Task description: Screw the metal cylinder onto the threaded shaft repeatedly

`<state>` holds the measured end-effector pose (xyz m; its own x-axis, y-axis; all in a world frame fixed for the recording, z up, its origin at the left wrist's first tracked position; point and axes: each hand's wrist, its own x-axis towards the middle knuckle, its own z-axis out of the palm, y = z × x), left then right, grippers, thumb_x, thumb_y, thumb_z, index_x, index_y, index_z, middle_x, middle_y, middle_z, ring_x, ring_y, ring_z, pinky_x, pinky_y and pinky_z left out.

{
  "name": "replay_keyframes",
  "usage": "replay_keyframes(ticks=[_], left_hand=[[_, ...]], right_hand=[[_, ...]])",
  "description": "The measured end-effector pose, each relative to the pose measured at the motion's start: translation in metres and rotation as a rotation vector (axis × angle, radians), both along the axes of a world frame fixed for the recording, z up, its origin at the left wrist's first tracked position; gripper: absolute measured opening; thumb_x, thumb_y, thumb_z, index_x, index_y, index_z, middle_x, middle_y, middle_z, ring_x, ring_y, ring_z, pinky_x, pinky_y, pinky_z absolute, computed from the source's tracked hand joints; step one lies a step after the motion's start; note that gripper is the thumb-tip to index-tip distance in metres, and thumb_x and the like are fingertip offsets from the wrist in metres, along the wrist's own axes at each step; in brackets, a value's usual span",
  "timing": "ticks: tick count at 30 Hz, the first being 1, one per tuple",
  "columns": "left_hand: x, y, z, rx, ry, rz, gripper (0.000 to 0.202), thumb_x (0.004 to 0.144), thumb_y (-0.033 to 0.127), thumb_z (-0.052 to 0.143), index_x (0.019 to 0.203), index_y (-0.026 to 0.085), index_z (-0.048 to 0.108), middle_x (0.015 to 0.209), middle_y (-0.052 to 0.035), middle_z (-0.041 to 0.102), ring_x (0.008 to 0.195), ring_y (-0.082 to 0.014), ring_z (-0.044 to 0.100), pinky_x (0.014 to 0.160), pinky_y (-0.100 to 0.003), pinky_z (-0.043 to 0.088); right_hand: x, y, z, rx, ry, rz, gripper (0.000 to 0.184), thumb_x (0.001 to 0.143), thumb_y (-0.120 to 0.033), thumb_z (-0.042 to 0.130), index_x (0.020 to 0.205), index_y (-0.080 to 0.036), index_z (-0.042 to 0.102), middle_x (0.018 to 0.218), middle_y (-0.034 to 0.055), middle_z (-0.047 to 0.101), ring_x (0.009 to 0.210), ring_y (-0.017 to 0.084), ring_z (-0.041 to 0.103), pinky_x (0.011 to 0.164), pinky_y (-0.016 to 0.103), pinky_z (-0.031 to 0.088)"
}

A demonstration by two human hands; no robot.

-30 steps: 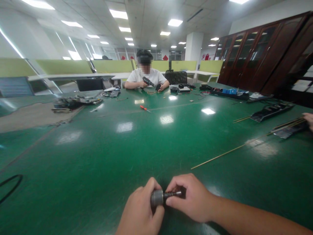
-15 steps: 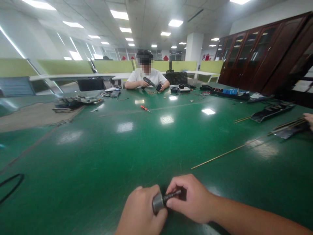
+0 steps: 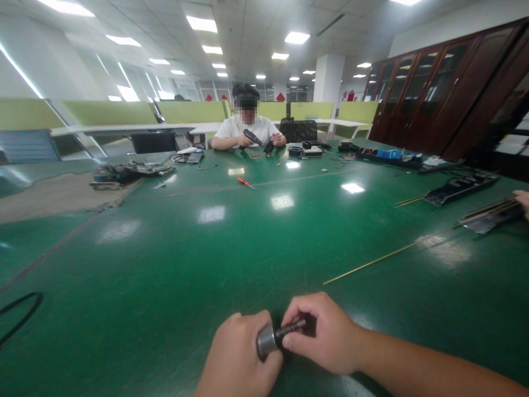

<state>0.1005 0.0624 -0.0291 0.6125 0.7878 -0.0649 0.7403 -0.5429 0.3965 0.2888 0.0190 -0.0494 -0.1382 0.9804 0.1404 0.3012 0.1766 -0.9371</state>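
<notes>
Near the bottom of the head view, my left hand (image 3: pixel 242 353) is wrapped round a grey metal cylinder (image 3: pixel 266 342), which looks like a small motor. A dark ridged shaft (image 3: pixel 285 332) sticks out of the cylinder's end, pointing right and slightly up. My right hand (image 3: pixel 326 333) pinches this shaft between thumb and fingers, just beside the left hand. Its lighter tip (image 3: pixel 301 324) shows past the fingers. The back part of the cylinder is hidden in my left palm. Both hands are low over the green table (image 3: pixel 177 275).
Long thin brass rods (image 3: pixel 372 264) reach in from the right, where another person's hand (image 3: pixel 523 199) shows. A red screwdriver (image 3: pixel 244 182) lies farther off. Across the table a co-worker (image 3: pixel 248 129) holds a power drill (image 3: pixel 252 137). A black cable (image 3: pixel 25 317) loops at left.
My hands keep nearly the same grip and place. Across the table, the co-worker's hand on the right side of the drill has risen a little, off the dark part.
</notes>
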Motion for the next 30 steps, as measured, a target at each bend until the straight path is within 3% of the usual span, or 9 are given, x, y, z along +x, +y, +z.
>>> replay_keyframes(ticks=[30], left_hand=[[-0.0003, -0.0012, 0.0023, 0.000, -0.090, 0.011, 0.013, 0.075, 0.016, 0.050, 0.064, 0.021, 0.048, 0.064, -0.0013, 0.064, 0.062, -0.0211, 0.059, 0.063, -0.031, 0.030]], right_hand=[[0.0014, -0.0006, -0.0005, -0.007, -0.009, -0.013, 0.010, 0.075, -0.026, 0.078, 0.077, -0.018, 0.072, 0.063, -0.0033, 0.064, 0.058, 0.012, 0.054, 0.056, 0.021, 0.039]])
